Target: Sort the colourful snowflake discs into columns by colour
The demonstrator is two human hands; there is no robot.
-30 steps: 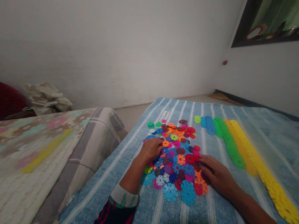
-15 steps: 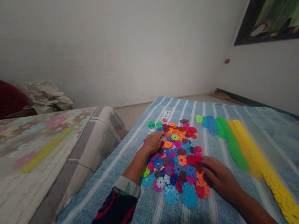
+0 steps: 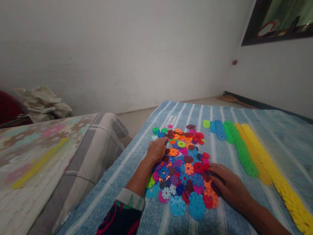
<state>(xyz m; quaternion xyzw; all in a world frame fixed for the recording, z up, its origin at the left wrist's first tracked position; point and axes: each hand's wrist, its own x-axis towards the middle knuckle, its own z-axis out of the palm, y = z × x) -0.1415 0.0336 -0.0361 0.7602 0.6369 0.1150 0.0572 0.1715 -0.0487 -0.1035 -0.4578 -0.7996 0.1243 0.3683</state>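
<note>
A spread-out pile of many-coloured notched plastic discs [image 3: 184, 178], shaped like flowers, lies on a blue striped cloth [image 3: 165, 230]. At the pile's upper left edge is my left hand [image 3: 157, 151]. Its fingers are bent and close together, their tips down among the discs; what they hold, if anything, is hidden. My right hand [image 3: 226, 180] rests along the right edge, fingers stretched out and thumb apart, with the fingertips by a red disc [image 3: 198, 167]. Two large light blue discs, one of them a blue disc [image 3: 197, 206], lie at the near edge.
Right of the pile run overlapping rows of sorted discs: a yellow row [image 3: 280, 185], an orange row [image 3: 252, 155], a green row [image 3: 239, 150] and a short blue row [image 3: 219, 129]. A flower-patterned bed [image 3: 40, 162] stands at left, across a gap. A white wall [image 3: 131, 56] is behind.
My left hand has drawn back slightly from the discs at its fingertips. My right hand stays in nearly the same place. The whole view has shifted a little.
</note>
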